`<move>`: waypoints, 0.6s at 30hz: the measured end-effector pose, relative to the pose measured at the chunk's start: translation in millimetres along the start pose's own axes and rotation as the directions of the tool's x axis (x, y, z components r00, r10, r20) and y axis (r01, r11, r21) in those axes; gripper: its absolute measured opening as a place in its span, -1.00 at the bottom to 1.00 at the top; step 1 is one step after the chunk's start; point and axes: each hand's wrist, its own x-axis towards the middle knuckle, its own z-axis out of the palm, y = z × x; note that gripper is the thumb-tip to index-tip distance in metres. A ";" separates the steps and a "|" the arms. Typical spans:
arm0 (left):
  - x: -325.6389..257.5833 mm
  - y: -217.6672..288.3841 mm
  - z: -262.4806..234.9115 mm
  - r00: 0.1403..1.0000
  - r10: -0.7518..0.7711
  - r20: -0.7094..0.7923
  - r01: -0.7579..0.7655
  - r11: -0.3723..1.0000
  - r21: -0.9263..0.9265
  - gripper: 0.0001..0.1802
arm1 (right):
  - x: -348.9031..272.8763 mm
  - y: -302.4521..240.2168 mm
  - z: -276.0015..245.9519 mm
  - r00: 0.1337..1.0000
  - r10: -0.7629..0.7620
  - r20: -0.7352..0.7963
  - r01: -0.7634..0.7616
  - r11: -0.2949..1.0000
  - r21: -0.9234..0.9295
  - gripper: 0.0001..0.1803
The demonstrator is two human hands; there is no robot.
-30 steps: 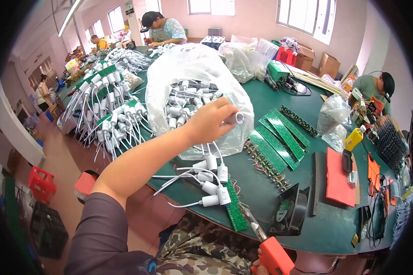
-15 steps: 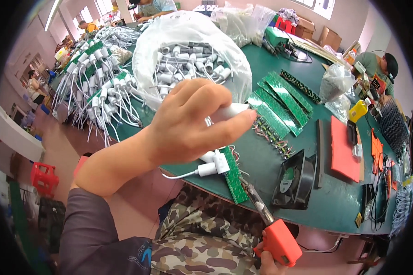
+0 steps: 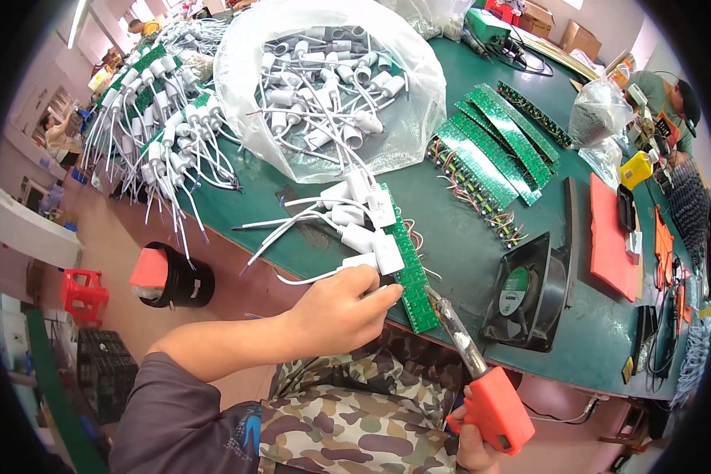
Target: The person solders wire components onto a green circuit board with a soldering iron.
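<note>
Pinching white socket (image 3: 361, 264) at table edge (image 3: 237, 245), left hand (image 3: 341, 310) (crowded).

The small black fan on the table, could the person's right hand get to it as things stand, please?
Probably, but not freely: the right hand grips an orange-handled soldering iron, so it would have to put that down first. The black fan stands just beyond the iron's tip with nothing between them.

A white wired lamp socket (image 3: 365, 262) lies against the green circuit strip (image 3: 407, 265) (at the table's near edge).
</note>
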 end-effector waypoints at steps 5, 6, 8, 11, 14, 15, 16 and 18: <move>-1.9 -0.1 5.2 1.000 -0.018 0.016 0.018 0.999 0.036 -0.59 | 5.3 -5.6 4.6 0.998 0.048 -0.043 -0.047 0.999 0.024 -0.55; -2.9 -0.3 5.8 1.000 -0.016 0.011 0.016 0.999 0.048 -0.58 | 6.0 -4.1 4.1 0.998 0.045 -0.034 -0.045 0.999 -0.002 -0.54; -4.1 -0.5 5.8 1.000 -0.020 0.006 0.020 0.998 0.062 -0.57 | 6.5 -1.0 -1.9 0.998 0.058 0.018 -0.057 0.998 -0.033 -0.51; -0.4 0.8 5.0 1.000 -0.010 0.015 0.008 0.997 0.080 -0.55 | -3.9 15.6 1.8 0.994 0.064 -0.093 -0.064 0.998 0.004 -0.50; 0.5 2.0 3.5 0.999 -0.009 0.046 0.004 0.994 0.111 -0.55 | -1.9 18.0 7.0 0.972 0.059 -0.229 -0.045 0.997 0.062 -0.51; 0.0 2.5 2.8 0.998 -0.013 0.059 0.005 0.991 0.133 -0.55 | 2.5 16.1 7.4 0.974 0.051 -0.219 -0.041 0.998 0.050 -0.51; -0.3 3.0 2.1 0.997 -0.017 0.071 0.006 0.988 0.154 -0.55 | 8.1 14.3 4.6 0.975 0.053 -0.216 -0.043 0.998 0.050 -0.51; 1.9 3.5 1.0 0.998 -0.010 0.057 0.002 0.989 0.146 -0.56 | 17.8 10.9 -2.7 0.994 -0.110 0.007 0.109 0.970 -0.215 -0.53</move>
